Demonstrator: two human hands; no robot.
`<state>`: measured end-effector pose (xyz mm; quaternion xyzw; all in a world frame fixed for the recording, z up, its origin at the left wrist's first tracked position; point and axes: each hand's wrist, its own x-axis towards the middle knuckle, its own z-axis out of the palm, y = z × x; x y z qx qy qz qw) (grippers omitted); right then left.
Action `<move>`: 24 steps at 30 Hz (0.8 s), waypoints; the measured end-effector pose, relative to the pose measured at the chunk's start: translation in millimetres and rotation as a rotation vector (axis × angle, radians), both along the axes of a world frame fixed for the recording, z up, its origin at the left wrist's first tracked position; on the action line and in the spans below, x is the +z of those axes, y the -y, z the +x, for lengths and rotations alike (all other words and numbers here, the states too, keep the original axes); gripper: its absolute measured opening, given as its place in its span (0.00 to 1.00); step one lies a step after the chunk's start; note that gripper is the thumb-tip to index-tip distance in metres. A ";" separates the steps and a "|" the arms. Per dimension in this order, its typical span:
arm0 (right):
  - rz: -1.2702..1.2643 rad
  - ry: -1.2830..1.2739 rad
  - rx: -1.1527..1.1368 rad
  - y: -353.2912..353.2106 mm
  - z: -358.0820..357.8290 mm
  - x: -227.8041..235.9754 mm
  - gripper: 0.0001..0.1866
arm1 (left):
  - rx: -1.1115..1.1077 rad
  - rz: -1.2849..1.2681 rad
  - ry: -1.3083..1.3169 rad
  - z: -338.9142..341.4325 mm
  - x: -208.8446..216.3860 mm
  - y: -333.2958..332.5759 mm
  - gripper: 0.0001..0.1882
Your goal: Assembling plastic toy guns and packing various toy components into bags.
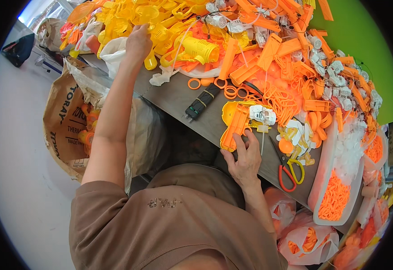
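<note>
My left hand (pixel 139 42) reaches out to the pile of yellow plastic shells (pixel 160 22) at the far left of the table. Its fingers curl down among them, and what they grip is hidden. At the near table edge my right hand (pixel 246 162) is closed on the rim of a yellow plastic housing half (pixel 229 114), thumb and fingers at its lower end. An orange tray-like insert (pixel 238 120) lies inside that housing. A white motor unit (pixel 262 115) sits at its right end. Beside the fingertips shows a small orange ring (pixel 247 130).
Scissors (pixel 291 173) with red and yellow handles lie right of my right hand. A black electric screwdriver (pixel 203 101) and orange rings (pixel 230 92) are farther back. Orange parts with wired motors (pixel 295 49) heap behind. A white bin (pixel 315 198) holds orange pieces. A paper sack (pixel 61 121) stands left.
</note>
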<state>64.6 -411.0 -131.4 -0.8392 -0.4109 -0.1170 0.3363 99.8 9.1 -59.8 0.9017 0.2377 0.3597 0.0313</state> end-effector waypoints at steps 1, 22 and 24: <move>-0.001 0.000 0.000 0.1 0.0 0.0 0.29 | 0.092 0.033 -0.111 5.2 -1.4 -4.8 0.18; 0.005 0.010 -0.027 -1.3 0.8 -3.2 0.27 | -0.542 0.304 -0.616 51.8 11.4 84.9 0.32; 0.017 0.031 -0.020 -1.3 1.0 -3.0 0.27 | -0.534 0.301 -0.695 57.7 18.9 82.2 0.32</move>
